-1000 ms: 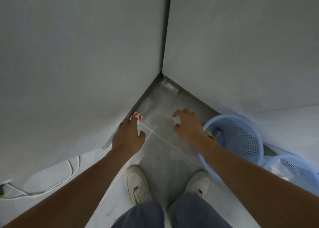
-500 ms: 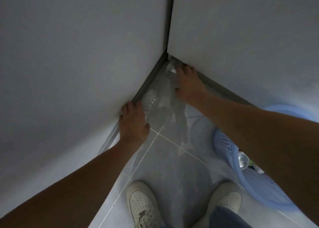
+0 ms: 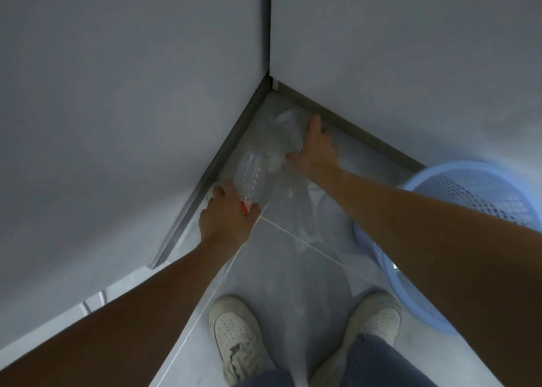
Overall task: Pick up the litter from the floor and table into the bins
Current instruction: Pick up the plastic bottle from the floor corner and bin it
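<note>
In the floor corner where two grey walls meet lies a clear crumpled plastic bottle (image 3: 252,173) with a red-and-white label at its near end. My left hand (image 3: 227,217) is closed around that near end, the label showing between thumb and fingers. My right hand (image 3: 316,149) grips a clear plastic bag or wrapper (image 3: 289,125) lying further into the corner. A light blue perforated bin (image 3: 457,193) stands on the floor at the right, partly hidden behind my right forearm.
Grey walls with a metal skirting (image 3: 223,158) close in on the left and far sides. My two white shoes (image 3: 234,334) stand on the pale tiled floor below. A white cable (image 3: 88,303) shows at the lower left.
My left hand has closed on the bottle's label end. My right hand has pulled back from the far corner, gathering the clear plastic. The view has shifted slightly back.
</note>
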Tool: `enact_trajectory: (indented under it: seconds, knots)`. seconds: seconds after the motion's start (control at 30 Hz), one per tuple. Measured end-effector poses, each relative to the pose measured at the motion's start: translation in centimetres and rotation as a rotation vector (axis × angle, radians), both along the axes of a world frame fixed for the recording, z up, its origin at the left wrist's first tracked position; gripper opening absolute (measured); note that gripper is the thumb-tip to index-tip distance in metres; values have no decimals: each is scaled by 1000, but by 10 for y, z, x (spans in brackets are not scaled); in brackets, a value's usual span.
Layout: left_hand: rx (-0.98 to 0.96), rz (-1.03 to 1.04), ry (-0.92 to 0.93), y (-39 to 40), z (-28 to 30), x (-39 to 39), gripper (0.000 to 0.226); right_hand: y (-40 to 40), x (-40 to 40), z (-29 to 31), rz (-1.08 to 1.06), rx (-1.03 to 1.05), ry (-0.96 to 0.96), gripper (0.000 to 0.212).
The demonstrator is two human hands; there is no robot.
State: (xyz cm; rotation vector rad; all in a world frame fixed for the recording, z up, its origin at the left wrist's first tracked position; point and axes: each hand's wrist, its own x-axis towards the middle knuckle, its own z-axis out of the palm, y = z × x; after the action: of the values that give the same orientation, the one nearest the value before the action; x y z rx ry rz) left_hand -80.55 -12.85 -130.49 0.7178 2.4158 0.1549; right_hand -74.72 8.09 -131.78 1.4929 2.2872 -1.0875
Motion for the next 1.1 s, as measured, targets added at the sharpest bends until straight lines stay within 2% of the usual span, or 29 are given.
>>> enact_trajectory:
  seconds: [0.2,0.27,0.33,0.4,0.5,0.6,0.73,0.9,1.0,1.1]
  knots:
    - [131,150,-103,-16,104,49,75,-53,69,98,-218,-32,176,62]
    - [165,226,-193,-15,147,67,73,-70,102,146,-264,-4,224,61]
    - [177,293,-301,-9,187,84,81,-80,139,192,-314,22,242,60]
    - [174,302,-398,0,222,102,91,-84,180,230,-369,46,271,56]
    - [262,273,-506,18,256,136,86,-75,241,265,-469,62,285,51]
    - [338,288,-579,45,267,178,72,-59,289,267,-563,80,204,53]
    - [250,400,-655,88,251,222,66,-30,320,242,-618,17,61,51]
    - [111,551,-669,127,208,233,62,-5,312,210,-475,41,19,55]
    - [94,519,-696,141,196,232,68,5,304,196,-416,64,-2,54]
    - [68,342,-619,137,207,233,73,10,297,195,-357,9,-60,47]
